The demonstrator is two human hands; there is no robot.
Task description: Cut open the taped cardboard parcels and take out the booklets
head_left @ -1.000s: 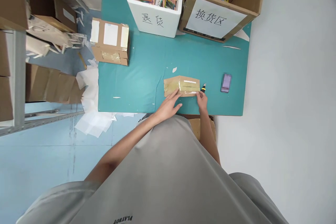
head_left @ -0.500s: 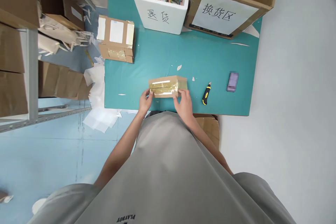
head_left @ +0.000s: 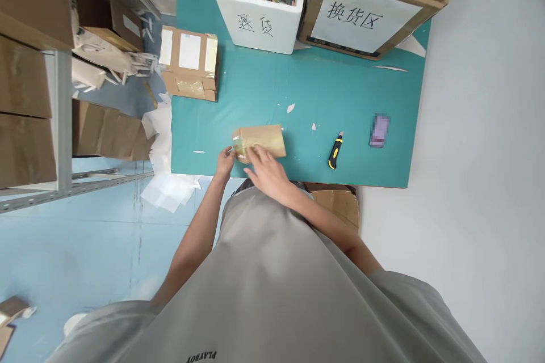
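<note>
A small cardboard box point(head_left: 266, 135) lies near the front edge of the green-topped table, with glossy clear tape around its left end. My left hand point(head_left: 225, 162) is at that taped end, its fingertips pinched together; what lies between them is too small to make out. Across the front of the box rests my right hand point(head_left: 267, 173), fingers stretched out and touching the cardboard, thumb apart. To the right of the box, a black and yellow utility knife point(head_left: 335, 151) lies on the tabletop.
Beyond the knife is a blurred purple item point(head_left: 378, 130). A taped carton point(head_left: 189, 76) sits at the table's left. At the back stand a white bin point(head_left: 264, 31) and an open cardboard box point(head_left: 304, 28) with colourful packs. Metal shelving point(head_left: 63, 119) is at left.
The small box has been turned around, so its taped end now points left, and it has shifted slightly left. My right hand has moved left across it; my left hand has moved slightly left.
</note>
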